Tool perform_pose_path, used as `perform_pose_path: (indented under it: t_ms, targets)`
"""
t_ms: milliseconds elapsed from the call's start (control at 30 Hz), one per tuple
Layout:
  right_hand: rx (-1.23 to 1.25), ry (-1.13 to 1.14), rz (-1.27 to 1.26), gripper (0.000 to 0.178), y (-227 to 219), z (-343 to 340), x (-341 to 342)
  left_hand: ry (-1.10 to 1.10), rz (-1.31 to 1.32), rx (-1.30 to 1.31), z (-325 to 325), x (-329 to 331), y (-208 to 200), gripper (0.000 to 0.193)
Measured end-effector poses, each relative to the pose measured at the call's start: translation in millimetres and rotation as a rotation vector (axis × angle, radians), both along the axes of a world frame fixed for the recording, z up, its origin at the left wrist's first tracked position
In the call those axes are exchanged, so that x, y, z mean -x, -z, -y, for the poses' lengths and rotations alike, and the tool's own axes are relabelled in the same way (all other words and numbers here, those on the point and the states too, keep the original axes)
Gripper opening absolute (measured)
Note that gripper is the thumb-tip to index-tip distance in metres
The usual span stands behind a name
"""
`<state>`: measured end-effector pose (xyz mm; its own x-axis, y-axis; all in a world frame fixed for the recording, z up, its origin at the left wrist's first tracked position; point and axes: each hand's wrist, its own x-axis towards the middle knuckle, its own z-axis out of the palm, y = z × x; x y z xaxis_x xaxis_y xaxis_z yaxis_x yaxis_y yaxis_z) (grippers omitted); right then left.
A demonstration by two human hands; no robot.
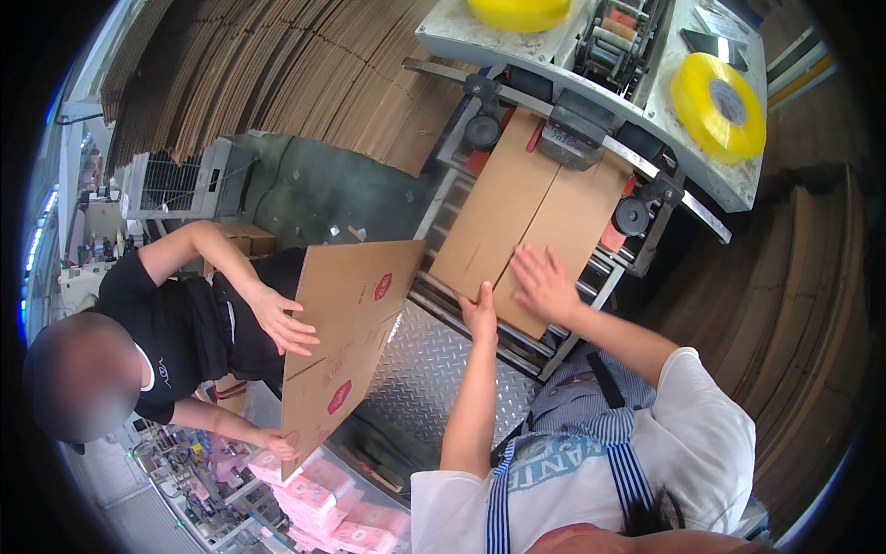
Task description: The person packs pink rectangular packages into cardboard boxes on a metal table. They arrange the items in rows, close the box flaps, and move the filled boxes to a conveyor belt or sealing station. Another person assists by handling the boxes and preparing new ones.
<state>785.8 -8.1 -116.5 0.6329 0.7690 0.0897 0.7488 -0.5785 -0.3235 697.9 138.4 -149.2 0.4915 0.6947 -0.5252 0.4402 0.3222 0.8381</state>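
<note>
Over at nine o'clock, a co-worker (203,305) holds up a cardboard sheet (346,323), both hands on it, one corner reaching near the carton (526,208). Next along, the left hand (480,316): it's at the carton's near edge, thumb up by the end of the seam (543,205), fingers partly hidden; whether they pinch the edge, I can't tell. Now the carton itself, lying flat on the roller table (598,277), right at both hands, its long axis and seam running away from them toward one o'clock, far end beneath the machine's dark block (577,131). And the right hand (546,288) lies open, palm down, fingers spread on the top just right of the seam, gripping nothing. Of the two, it's farther up the carton, nearer the block.
</note>
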Motion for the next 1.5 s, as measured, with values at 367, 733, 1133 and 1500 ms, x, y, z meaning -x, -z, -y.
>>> perform_pose_path:
  t_ms: [367, 733, 1133, 1500]
  targets:
    - [-0.044, -0.068, 0.148, 0.057, -2, 21, -35, 0.704, -0.170, -0.137, 25, 77, 78, 0.047]
    - [-0.155, 0.436, 0.029, 0.048, 36, 20, 3, 0.488, -0.617, -0.038, 42, 471, 101, 0.047]
    - [0.756, -0.571, -0.836, 0.041, 199, 125, 410, -0.183, -1.092, -0.881, -45, 653, -61, 0.075]
    - [0.171, 0.616, 0.930, 0.025, -221, 206, 142, -0.215, -1.088, -0.727, -36, 670, -53, 0.087]
